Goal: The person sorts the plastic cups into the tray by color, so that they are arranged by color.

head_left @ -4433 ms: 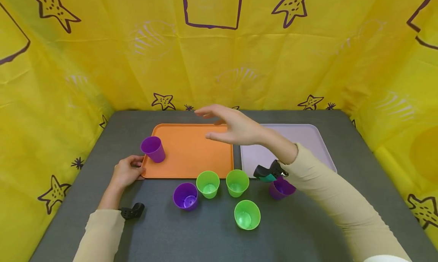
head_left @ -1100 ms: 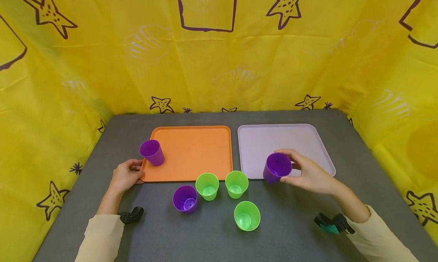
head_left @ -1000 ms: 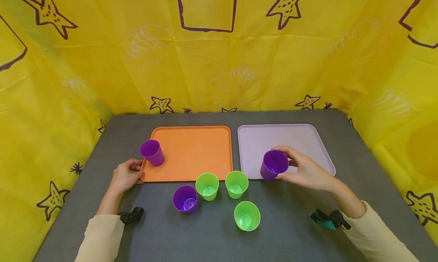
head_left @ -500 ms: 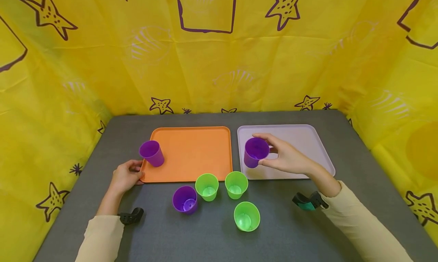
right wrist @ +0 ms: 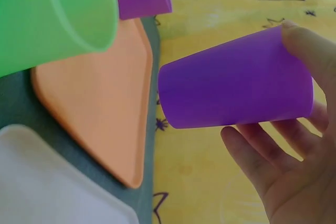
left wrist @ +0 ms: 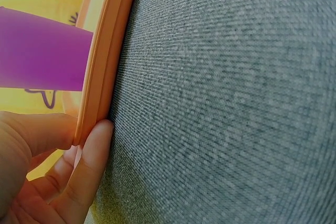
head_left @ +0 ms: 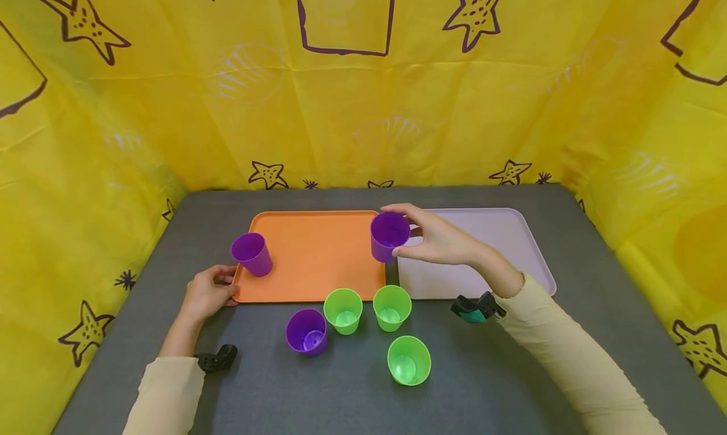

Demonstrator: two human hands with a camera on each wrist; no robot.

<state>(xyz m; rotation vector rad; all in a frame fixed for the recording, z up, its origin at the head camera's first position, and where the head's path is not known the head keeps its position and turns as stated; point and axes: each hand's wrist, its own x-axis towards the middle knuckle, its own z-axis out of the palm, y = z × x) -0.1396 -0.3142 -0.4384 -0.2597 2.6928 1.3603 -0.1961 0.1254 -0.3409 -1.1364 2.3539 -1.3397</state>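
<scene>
My right hand (head_left: 440, 236) grips a purple cup (head_left: 386, 234) between thumb and fingers. In the head view the cup overlaps the right edge of the orange tray (head_left: 318, 252); in the right wrist view it hangs above the trays. My left hand (head_left: 206, 293) pinches the front left corner of the orange tray, with thumb and finger on its rim (left wrist: 100, 72) in the left wrist view. Another purple cup (head_left: 252, 255) stands at the tray's left side. A lilac tray (head_left: 454, 283) lies to the right, partly behind my right forearm.
Before the trays, upright on the grey table (head_left: 255, 397), stand a purple cup (head_left: 307, 332) and three green cups, at left (head_left: 343, 310), middle (head_left: 392, 307) and front (head_left: 409, 359). A yellow patterned cloth (head_left: 352, 125) encloses the back and sides.
My right hand, earlier above the orange tray with no cup, now holds the purple cup from the right. It has carried it up and left past the lilac tray. My left hand stays put.
</scene>
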